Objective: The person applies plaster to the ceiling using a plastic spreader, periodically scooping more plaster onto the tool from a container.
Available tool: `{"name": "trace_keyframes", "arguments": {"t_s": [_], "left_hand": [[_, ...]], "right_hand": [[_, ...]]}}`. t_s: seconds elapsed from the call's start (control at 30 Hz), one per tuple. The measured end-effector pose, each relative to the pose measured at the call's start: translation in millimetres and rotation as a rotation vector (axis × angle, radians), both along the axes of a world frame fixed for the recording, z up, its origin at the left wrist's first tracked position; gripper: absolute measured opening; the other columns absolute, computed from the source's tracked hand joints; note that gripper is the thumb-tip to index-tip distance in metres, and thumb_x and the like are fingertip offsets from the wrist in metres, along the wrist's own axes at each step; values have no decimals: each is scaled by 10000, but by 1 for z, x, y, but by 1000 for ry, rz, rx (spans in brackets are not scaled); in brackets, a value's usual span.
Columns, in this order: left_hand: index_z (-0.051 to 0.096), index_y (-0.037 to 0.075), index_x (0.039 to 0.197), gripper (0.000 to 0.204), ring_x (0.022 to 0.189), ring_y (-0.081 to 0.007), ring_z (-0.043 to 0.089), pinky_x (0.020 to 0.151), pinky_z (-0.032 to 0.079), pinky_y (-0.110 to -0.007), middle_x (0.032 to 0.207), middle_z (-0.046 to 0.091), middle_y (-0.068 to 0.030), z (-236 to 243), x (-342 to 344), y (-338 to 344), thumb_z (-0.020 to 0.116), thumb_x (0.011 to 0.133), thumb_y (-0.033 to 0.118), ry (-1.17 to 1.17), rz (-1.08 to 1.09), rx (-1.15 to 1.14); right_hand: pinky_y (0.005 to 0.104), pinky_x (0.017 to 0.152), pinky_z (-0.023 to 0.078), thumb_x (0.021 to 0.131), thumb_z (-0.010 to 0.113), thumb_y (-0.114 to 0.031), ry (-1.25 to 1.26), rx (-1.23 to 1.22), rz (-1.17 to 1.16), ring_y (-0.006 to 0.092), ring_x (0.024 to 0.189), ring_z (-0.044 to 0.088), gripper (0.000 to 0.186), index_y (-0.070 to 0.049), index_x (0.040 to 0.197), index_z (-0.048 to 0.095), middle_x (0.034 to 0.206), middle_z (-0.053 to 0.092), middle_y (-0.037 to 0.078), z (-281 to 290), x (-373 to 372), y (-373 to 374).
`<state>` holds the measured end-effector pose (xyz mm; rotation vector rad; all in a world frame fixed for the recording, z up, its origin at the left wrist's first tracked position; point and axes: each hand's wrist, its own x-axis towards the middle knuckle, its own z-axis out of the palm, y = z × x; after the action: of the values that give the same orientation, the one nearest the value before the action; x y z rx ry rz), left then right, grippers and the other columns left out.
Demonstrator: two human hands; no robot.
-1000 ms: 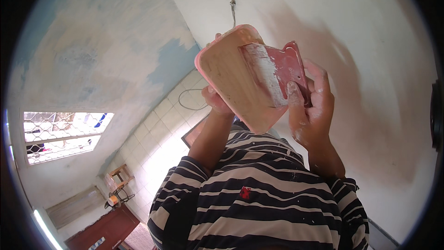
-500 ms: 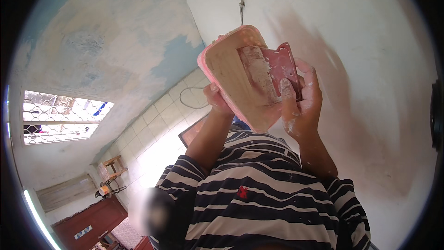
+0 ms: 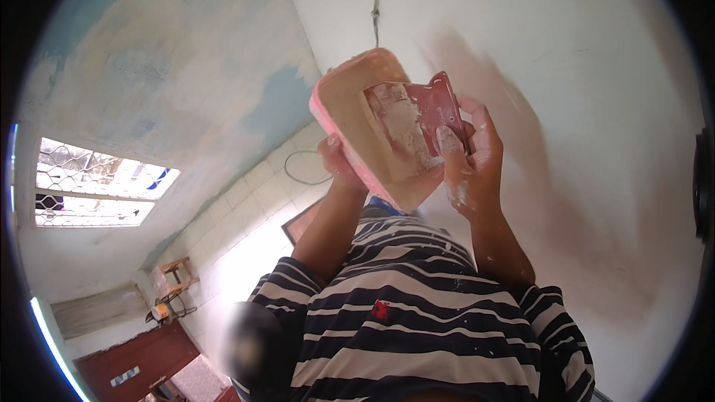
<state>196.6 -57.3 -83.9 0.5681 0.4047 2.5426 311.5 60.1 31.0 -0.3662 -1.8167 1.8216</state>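
Note:
My left hand point(image 3: 340, 162) grips the left rim of a pink plastic tub point(image 3: 333, 108), with the thumb over the edge and the other fingers hidden beneath. The tub is tilted, and its inside is coated with a beige film. A dark red putty scraper point(image 3: 430, 108) is pinched in my right hand point(image 3: 477, 156), thumb on its near face. White paste covers the scraper's wide blade, which lies over the tub's opening. Whether the blade touches the tub's inside, I cannot tell. White smears mark my right thumb and wrist.
A pale wall point(image 3: 596, 89) rises close on the right, with a cable point(image 3: 376, 15) running up it. Patchy blue and beige plaster point(image 3: 171, 67) covers the left surface, beside a meshed window point(image 3: 100, 182). A wooden stool point(image 3: 175, 275) and a red-brown door point(image 3: 138, 361) are at lower left.
Tub, scraper and both hands have shifted slightly left in view. The scraper has turned a little, and the tub shows more of its inner wall. Both grips stay the same.

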Motion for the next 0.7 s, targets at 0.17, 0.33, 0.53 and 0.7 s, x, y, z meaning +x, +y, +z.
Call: {"name": "trace_keyframes", "arguments": {"t_s": [0.17, 0.33, 0.53, 0.7], "left_hand": [[413, 13, 1415, 767, 1193, -292, 557, 1007, 476, -420, 1335, 540, -147, -3, 5, -4, 559, 835, 495, -75, 111, -241], [377, 15, 1439, 763, 1230, -318, 535, 1042, 451, -437, 1347, 530, -150, -9, 12, 10, 538, 859, 483, -160, 193, -227], [294, 55, 1509, 784, 1380, -320, 386, 1151, 313, -463, 1503, 401, -111, -12, 5, 33, 496, 897, 500, -200, 32, -95], [358, 99, 1459, 778, 1263, -349, 492, 1048, 426, -493, 1384, 485, -124, -15, 5, 22, 505, 844, 553, -200, -152, 5]], "right_hand": [[267, 813, 503, 933, 554, -35, 136, -185, 4, 129, 912, 629, 381, 38, 1294, 459, 1046, 662, 114, 12, -4, 10], [297, 821, 532, 916, 598, -25, 283, -416, -42, 157, 932, 647, 415, 24, 1304, 460, 1083, 657, 122, 24, -2, 24], [306, 846, 533, 889, 664, 4, 273, -209, -45, 158, 984, 647, 443, 30, 1295, 489, 1112, 662, 108, 94, 8, 21], [306, 995, 442, 901, 606, 25, 689, 275, -268, 145, 1130, 577, 446, 43, 1331, 490, 1252, 599, 81, 179, -7, -11]]}}
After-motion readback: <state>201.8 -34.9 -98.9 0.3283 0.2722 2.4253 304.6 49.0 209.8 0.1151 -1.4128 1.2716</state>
